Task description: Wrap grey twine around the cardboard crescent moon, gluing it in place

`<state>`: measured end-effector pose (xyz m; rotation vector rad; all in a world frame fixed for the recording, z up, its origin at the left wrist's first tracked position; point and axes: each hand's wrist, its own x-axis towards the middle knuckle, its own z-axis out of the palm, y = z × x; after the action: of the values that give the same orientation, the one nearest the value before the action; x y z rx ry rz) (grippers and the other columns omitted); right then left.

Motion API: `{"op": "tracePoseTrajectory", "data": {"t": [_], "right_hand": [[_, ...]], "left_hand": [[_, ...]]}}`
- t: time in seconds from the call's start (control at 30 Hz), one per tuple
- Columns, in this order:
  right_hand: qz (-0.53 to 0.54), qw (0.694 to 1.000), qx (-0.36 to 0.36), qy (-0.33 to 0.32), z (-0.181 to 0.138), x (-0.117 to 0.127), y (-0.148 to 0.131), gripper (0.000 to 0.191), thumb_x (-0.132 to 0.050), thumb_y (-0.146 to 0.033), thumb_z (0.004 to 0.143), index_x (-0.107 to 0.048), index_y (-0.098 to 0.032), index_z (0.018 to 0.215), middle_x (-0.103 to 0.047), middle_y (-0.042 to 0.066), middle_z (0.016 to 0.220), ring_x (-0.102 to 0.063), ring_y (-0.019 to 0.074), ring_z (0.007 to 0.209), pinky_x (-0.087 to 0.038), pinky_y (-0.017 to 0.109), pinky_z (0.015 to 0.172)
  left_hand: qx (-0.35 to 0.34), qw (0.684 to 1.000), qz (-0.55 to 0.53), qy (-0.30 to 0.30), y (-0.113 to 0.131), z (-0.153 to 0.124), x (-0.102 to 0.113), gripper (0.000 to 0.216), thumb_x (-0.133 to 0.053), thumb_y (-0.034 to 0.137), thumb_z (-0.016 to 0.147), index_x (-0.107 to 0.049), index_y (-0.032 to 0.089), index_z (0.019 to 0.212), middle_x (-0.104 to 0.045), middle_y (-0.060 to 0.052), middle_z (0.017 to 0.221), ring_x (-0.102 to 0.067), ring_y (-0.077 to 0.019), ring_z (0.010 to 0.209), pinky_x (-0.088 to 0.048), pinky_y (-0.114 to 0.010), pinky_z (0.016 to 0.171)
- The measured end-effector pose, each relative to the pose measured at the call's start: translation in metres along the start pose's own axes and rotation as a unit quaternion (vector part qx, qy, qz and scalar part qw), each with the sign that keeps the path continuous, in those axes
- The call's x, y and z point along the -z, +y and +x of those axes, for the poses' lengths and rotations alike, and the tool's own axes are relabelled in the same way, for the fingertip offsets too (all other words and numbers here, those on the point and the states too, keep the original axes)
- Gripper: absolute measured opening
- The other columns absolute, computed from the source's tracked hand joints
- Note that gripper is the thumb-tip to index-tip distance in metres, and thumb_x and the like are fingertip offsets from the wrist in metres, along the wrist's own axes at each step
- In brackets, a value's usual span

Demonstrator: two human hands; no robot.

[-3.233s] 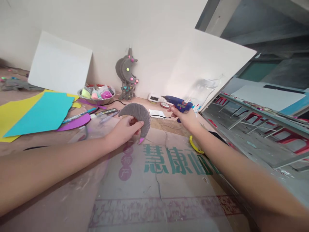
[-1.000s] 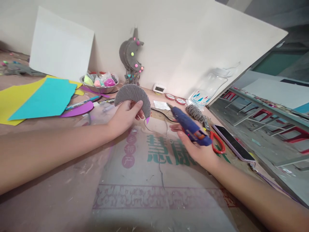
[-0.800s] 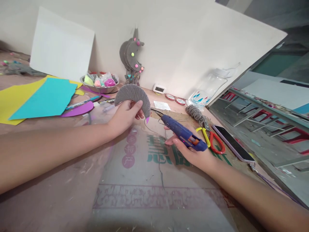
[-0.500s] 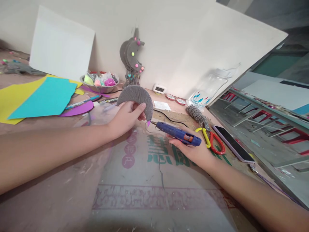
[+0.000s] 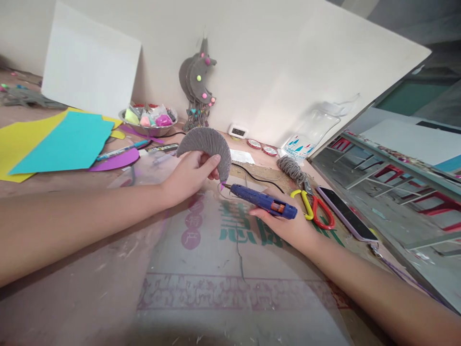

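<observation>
My left hand (image 5: 189, 174) pinches a crescent shape wrapped in grey yarn (image 5: 211, 146), held upright above the table; a small purple tip shows at its lower right end. My right hand (image 5: 288, 225) grips a blue hot glue gun (image 5: 262, 202), lying almost level with its nozzle pointing left and touching the crescent's purple tip. A black cord (image 5: 257, 178) runs back from the gun across the table.
Red and yellow scissors (image 5: 315, 214), a bundle of grey yarn (image 5: 291, 168) and a phone (image 5: 345, 214) lie to the right. A metal bowl of coloured bits (image 5: 147, 120), foam sheets (image 5: 61, 144), a pen (image 5: 120, 151), finished grey crescents (image 5: 196, 84) and a clear jar (image 5: 308, 132) stand behind.
My right hand brought the glue gun from the back of the table forward and turned its nozzle left to the crescent's lower tip. The left hand kept holding the crescent.
</observation>
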<state>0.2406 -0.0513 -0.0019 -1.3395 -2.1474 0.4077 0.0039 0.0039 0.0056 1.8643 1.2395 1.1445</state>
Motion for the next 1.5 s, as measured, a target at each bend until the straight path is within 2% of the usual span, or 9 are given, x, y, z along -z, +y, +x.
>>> {"op": "tracePoseTrajectory", "data": {"t": [0.63,1.33,1.5], "right_hand": [[-0.047,0.999,0.012,0.017,0.0032,0.0016,-0.0063,0.036,-0.062,-0.052,0.076,-0.05,-0.019,0.068,-0.048,-0.002,0.058,-0.045,0.0127,0.057,-0.035,0.025,0.054],[-0.037,0.999,0.004,0.006,0.0019,-0.0004,0.0007,0.033,-0.064,-0.048,0.076,-0.05,-0.019,0.07,-0.049,-0.002,0.059,-0.046,0.0119,0.055,-0.036,0.024,0.052],[-0.042,0.999,0.004,0.013,0.0014,0.0005,-0.0016,0.03,-0.063,-0.047,0.077,-0.053,-0.019,0.072,-0.056,0.0,0.063,-0.051,0.0144,0.061,-0.039,0.025,0.054]], "left_hand": [[-0.009,1.0,-0.021,-0.008,-0.0026,-0.0003,-0.0008,0.039,-0.041,0.043,0.089,-0.058,0.016,0.066,-0.067,-0.003,0.068,-0.06,-0.0129,0.063,-0.046,-0.024,0.064],[-0.005,1.0,-0.023,-0.011,-0.0008,-0.0015,-0.0001,0.041,-0.039,0.046,0.088,-0.058,0.017,0.066,-0.069,-0.004,0.071,-0.061,-0.0149,0.065,-0.047,-0.026,0.066],[0.003,0.999,-0.029,-0.014,0.0,-0.0015,-0.0003,0.042,-0.039,0.047,0.088,-0.059,0.018,0.066,-0.069,-0.004,0.072,-0.061,-0.0155,0.066,-0.048,-0.026,0.067]]}}
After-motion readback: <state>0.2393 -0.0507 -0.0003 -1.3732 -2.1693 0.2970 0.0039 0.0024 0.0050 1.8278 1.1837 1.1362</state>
